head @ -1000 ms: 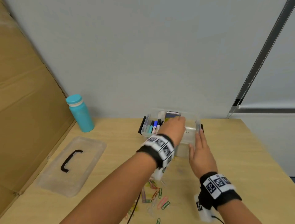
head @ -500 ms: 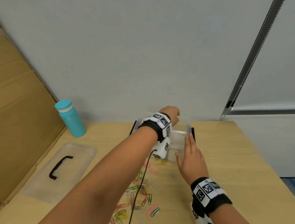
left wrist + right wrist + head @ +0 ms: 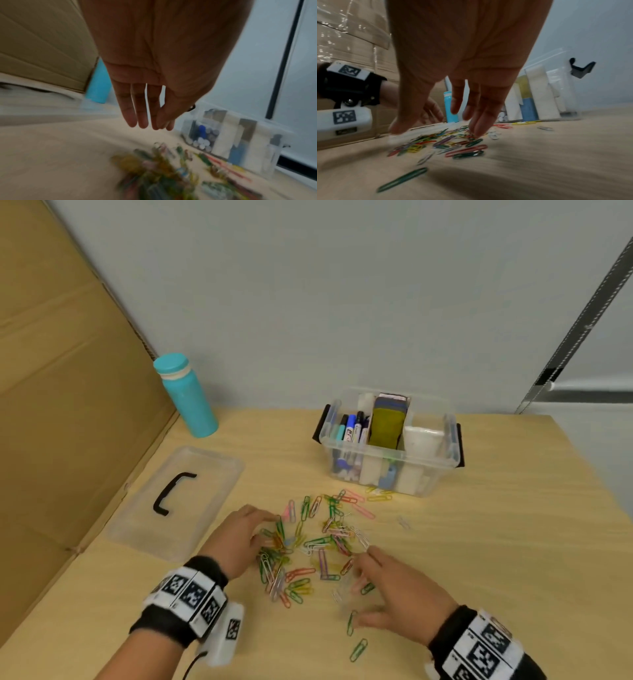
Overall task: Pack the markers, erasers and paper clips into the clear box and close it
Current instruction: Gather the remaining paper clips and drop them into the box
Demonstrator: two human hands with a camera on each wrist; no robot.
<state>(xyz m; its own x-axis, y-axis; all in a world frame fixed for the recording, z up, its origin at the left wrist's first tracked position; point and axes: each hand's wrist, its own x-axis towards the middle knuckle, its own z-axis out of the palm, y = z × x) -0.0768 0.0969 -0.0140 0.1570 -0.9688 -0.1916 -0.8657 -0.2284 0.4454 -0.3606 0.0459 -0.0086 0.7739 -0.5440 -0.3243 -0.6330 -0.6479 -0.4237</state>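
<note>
Clips step now: paper clips [image 3: 308,546] scattered between left hand [image 3: 236,537] and right hand [image 3: 394,594], both spread, holding nothing. Next probably a scoop toward clear box [image 3: 442,470] beyond the fingertips.

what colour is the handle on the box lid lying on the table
Black. The handle on the clear lid shows best in the head view.

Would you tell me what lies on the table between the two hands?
The loose heap of coloured paper clips lies between the left hand and the right hand, plainest in the head view.
</note>
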